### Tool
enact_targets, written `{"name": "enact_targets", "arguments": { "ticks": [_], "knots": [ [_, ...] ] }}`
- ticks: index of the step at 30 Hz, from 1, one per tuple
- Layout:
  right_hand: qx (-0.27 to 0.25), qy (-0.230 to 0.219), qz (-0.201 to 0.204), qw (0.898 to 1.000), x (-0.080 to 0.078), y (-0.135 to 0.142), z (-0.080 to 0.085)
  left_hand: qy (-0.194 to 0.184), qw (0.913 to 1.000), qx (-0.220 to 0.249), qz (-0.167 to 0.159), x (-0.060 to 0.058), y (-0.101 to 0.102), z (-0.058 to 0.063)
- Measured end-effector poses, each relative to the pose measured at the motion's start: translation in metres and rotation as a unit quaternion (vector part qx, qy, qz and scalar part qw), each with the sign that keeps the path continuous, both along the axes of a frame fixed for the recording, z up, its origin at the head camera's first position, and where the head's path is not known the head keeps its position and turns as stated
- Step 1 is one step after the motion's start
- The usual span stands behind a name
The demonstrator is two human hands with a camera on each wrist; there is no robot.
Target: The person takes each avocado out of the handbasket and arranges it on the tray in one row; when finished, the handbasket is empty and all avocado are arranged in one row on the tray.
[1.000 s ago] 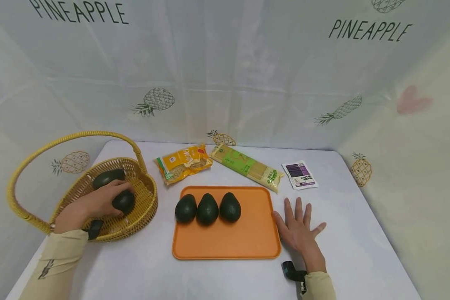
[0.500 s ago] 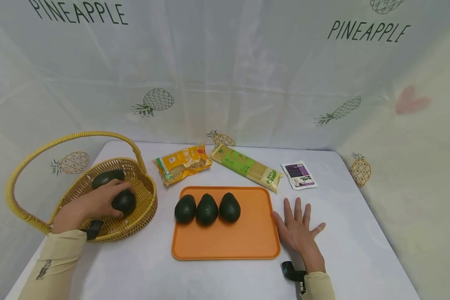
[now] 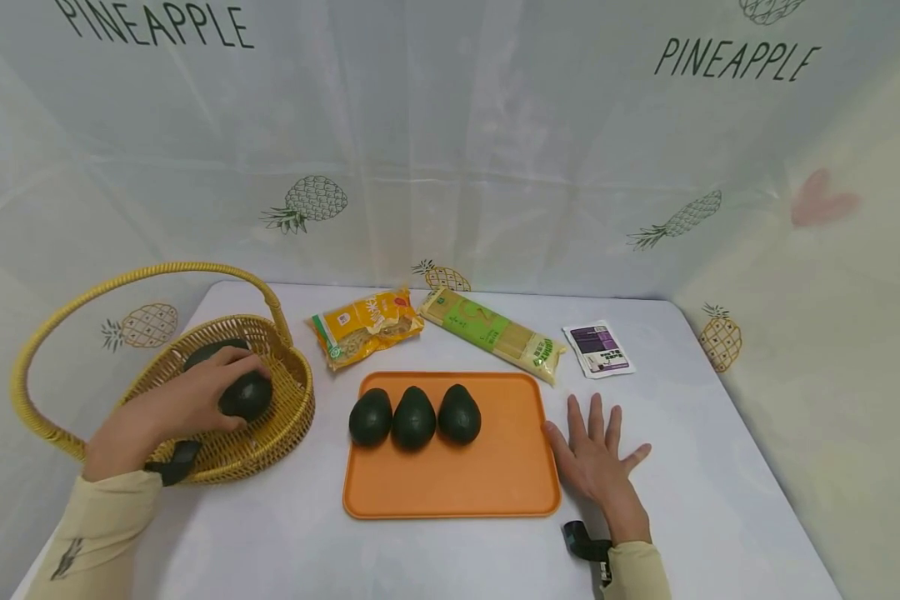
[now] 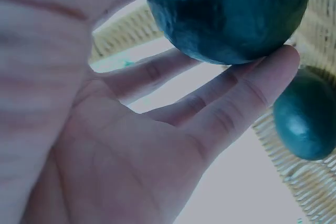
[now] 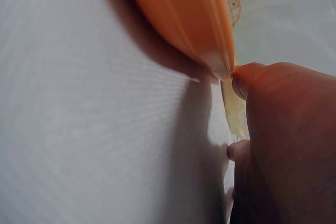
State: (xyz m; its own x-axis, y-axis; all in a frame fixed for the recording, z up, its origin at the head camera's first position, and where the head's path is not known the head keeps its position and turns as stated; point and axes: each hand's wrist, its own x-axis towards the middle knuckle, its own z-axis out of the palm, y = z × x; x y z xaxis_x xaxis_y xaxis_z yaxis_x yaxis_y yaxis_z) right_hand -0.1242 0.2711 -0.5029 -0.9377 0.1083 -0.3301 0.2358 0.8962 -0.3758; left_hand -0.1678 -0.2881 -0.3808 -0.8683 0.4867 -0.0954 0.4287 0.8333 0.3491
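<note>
My left hand (image 3: 191, 398) grips a dark green avocado (image 3: 247, 396) over the yellow wicker basket (image 3: 300, 400). In the left wrist view the fingers curl under that avocado (image 4: 226, 14), and another avocado (image 4: 307, 116) lies against the weave. This second one shows partly behind my hand in the head view. My right hand (image 3: 602, 467) rests spread on the white table, with a finger touching the right edge of the orange tray (image 3: 495, 492). Three avocados stand in a row on the tray: one at left (image 3: 371, 417), a middle avocado (image 3: 414, 419) and a right avocado (image 3: 459, 415).
Behind the tray lie an orange bag of food (image 3: 367, 327) and a long green-and-yellow packet (image 3: 492, 335). A small white and purple sachet (image 3: 598, 350) lies at the back right. The basket's tall handle (image 3: 150, 271) arches over its left side. A pineapple-printed curtain hangs behind.
My left hand has lifted slightly with the avocado, covering more of the other avocado in the basket. The forearm has shifted a little to the left. My right hand and the tray stay put.
</note>
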Motion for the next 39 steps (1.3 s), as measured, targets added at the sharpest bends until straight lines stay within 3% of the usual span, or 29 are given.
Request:
{"name": "enact_targets", "arguments": {
  "ticks": [7,12,19,27,35,39],
  "knots": [
    [-0.001,0.0,-0.001,1.0,0.0,0.0,0.001,0.038,0.9992,-0.002,-0.014,0.008,0.014,0.013],
    [-0.001,-0.002,-0.003,1.0,0.0,-0.001,0.001,0.04,0.9989,0.012,-0.02,0.014,0.025,0.018],
    [-0.002,0.0,-0.004,1.0,0.0,0.0,0.001,0.039,0.9985,0.024,-0.031,0.017,0.031,0.016],
    [0.002,0.002,-0.005,1.0,0.001,0.001,-0.003,0.108,0.9904,0.044,-0.074,0.02,0.038,0.014],
    [0.001,0.005,-0.006,1.0,0.001,0.001,-0.003,0.115,0.9886,0.051,-0.082,0.023,0.052,0.014],
    [0.001,0.005,-0.004,1.0,0.001,0.0,-0.002,0.143,0.9827,0.059,-0.102,0.023,0.061,0.011]
  ]
}}
